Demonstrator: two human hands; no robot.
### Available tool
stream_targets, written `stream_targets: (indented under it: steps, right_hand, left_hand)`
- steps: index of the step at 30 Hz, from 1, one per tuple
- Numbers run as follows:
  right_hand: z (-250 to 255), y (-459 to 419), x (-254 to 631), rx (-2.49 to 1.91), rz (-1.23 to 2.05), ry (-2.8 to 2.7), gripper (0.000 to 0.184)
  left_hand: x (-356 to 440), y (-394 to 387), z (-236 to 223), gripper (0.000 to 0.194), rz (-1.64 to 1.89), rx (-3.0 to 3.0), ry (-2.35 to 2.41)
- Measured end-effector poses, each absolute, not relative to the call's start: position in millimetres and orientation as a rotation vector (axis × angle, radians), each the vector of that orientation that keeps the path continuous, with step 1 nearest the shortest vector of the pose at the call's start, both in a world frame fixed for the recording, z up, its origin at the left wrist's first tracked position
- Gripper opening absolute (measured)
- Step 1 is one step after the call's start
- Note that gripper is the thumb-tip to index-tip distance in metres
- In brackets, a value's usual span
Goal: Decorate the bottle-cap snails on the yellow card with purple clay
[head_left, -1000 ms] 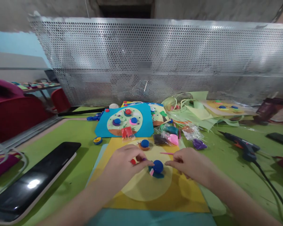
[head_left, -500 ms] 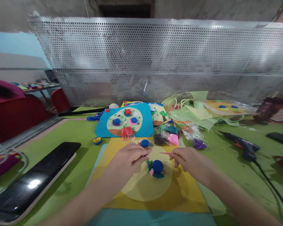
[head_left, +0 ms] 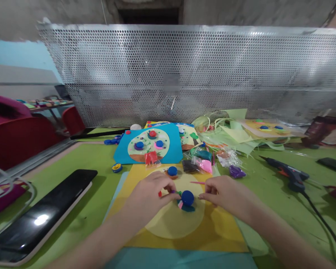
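Just left of a blue bottle cap [head_left: 187,198] on a pale yellow paper circle [head_left: 173,228], my left hand [head_left: 154,190] is closed in a pinch. A small purple piece of clay [head_left: 173,191] shows at its fingertips, and a red bit [head_left: 159,194] by the fingers. Green, teal and pink clay [head_left: 180,204] surrounds the cap. On the cap's other side my right hand [head_left: 221,190] is closed, thumb and finger together, with a thin pink stick [head_left: 197,182] sticking out leftward. A second blue cap [head_left: 172,171] with brown clay lies farther back on the circle.
Behind the yellow sheet [head_left: 224,235] lies a blue card [head_left: 120,151] with caps and clay. Bags of pink clay [head_left: 205,165] and purple clay [head_left: 236,171] lie right of it. A glue gun [head_left: 291,173] lies right, a black phone [head_left: 47,213] left.
My left hand's fingertips have come down and right, close to the clay beside the blue cap. My right thumb and finger have lowered toward the cap, the pink stick staying about level.
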State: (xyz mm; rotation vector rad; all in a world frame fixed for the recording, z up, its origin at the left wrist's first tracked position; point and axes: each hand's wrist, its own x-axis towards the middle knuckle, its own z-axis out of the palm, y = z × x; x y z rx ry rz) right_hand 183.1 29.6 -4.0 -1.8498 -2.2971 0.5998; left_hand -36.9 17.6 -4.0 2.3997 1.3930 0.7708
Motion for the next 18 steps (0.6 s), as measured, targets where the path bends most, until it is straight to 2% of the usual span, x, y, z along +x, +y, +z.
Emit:
stream_targets:
  steps: [3,7,11,13,18]
  right_hand:
    - [-4,30,184,-1.8,0.547,-2.375,0.023]
    - [-3,30,190,-1.765,0.561,-2.406,0.02]
    - [-2,29,193,-1.811,0.628,-2.383,0.039]
    - [-2,30,192,-1.849,0.66,-2.365,0.043]
    - [-2,31,190,-1.86,0.61,-2.344,0.019]
  left_hand:
    - [-38,19,-8,0.004,0.795,2.446,1.337]
    - [-38,21,-13,0.009,0.833,2.498,1.271]
    - [-39,22,-14,0.013,0.851,2.527,1.239]
    - [-39,23,-16,0.014,0.851,2.531,1.24]
    - [-37,22,-18,0.016,0.827,2.495,1.279]
